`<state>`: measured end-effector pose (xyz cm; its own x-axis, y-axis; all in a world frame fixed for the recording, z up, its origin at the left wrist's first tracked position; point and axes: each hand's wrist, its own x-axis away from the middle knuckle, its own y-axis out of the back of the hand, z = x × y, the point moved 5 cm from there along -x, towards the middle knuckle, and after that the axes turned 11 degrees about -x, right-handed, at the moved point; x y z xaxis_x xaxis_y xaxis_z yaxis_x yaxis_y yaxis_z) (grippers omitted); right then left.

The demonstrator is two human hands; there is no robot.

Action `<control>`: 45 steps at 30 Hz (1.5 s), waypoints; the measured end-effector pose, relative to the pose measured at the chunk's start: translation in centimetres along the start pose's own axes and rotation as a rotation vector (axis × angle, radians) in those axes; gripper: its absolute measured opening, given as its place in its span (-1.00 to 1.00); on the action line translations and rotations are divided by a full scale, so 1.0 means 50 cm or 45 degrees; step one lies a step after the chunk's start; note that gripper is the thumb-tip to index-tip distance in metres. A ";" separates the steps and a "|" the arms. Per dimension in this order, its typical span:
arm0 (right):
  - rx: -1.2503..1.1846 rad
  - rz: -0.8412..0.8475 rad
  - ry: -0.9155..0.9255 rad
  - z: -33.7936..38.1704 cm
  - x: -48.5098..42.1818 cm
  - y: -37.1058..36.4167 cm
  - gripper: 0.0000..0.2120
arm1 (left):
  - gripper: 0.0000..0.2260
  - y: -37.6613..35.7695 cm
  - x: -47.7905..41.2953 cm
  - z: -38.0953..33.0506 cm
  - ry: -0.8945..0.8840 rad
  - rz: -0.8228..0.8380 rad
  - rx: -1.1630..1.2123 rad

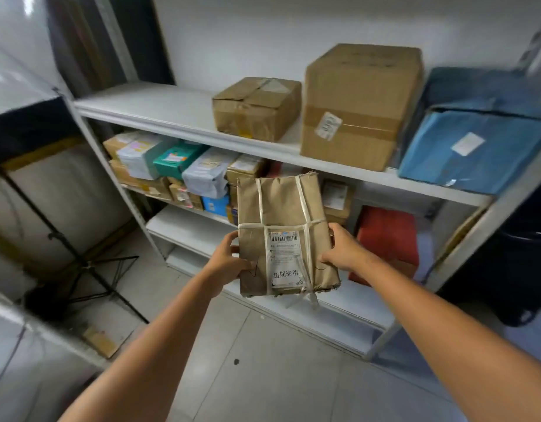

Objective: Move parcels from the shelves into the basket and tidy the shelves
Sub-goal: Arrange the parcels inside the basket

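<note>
A flat brown paper parcel, tied with white strapping and bearing a white label, is held upright in the air in front of the white shelves. My left hand grips its left edge and my right hand grips its right edge. On the top shelf stand a small cardboard box, a large cardboard box and a blue bag. The middle shelf holds several small parcels. No basket is in view.
A red item sits on a lower shelf at the right. A black tripod stand rises from the grey tiled floor at the left, beside a piece of cardboard. A dark object stands right of the shelves.
</note>
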<state>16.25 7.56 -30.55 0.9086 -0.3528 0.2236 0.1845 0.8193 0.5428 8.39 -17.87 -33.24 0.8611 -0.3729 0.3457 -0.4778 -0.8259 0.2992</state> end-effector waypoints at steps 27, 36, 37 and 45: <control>-0.002 0.919 0.522 0.566 -0.159 -0.722 -0.61 | -0.21 0.647 0.286 0.179 0.317 -1.170 0.057; 0.212 1.307 0.832 0.623 -0.038 -0.851 -0.58 | -0.24 0.546 0.481 0.230 0.612 -1.623 0.127; 0.222 1.349 0.873 0.626 -0.010 -0.860 -0.58 | -0.24 0.529 0.511 0.238 0.634 -1.681 0.131; 0.338 1.621 1.147 0.593 0.236 -0.901 -0.48 | -0.34 0.355 0.737 0.303 0.765 -2.028 0.402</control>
<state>7.55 -46.92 -28.36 0.3445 0.9279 0.1427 -0.8213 0.2243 0.5245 34.30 -52.66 -28.65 0.2010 0.9618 0.1857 0.8218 -0.2687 0.5024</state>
